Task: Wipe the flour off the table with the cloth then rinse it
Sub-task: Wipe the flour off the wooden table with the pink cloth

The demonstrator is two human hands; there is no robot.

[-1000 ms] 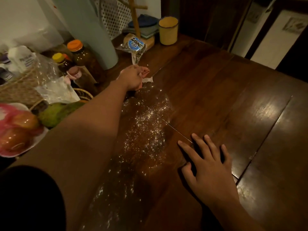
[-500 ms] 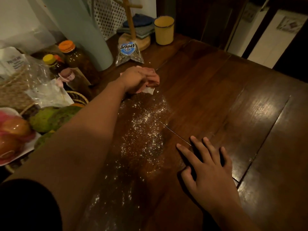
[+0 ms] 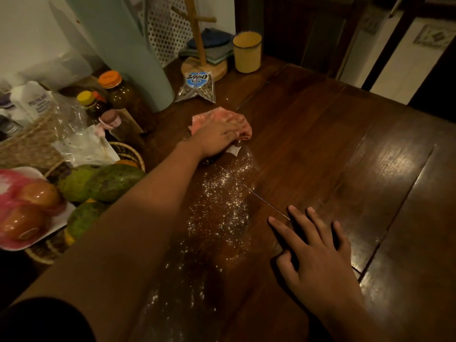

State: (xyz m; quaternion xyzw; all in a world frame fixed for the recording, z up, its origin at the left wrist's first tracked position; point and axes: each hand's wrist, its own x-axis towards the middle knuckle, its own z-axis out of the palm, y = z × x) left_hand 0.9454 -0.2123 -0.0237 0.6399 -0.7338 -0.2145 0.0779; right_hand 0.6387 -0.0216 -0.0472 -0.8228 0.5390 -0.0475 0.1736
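Left hand presses the pink cloth flat-fingered at the far edge of the flour; right hand rests spread-fingered on the table.

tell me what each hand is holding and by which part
The left hand presses flat on top of the pink cloth rather than gripping it. The right hand holds nothing and rests open on the table.

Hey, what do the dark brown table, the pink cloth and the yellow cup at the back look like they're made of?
Dark brown table: wood with a glossy varnish; plank seams, grain and lamp glare show. Pink cloth: soft fabric, perhaps cotton; it bunches into folds. Yellow cup: likely enamelled metal, judging by its thin rim and smooth sheen, though ceramic is possible.
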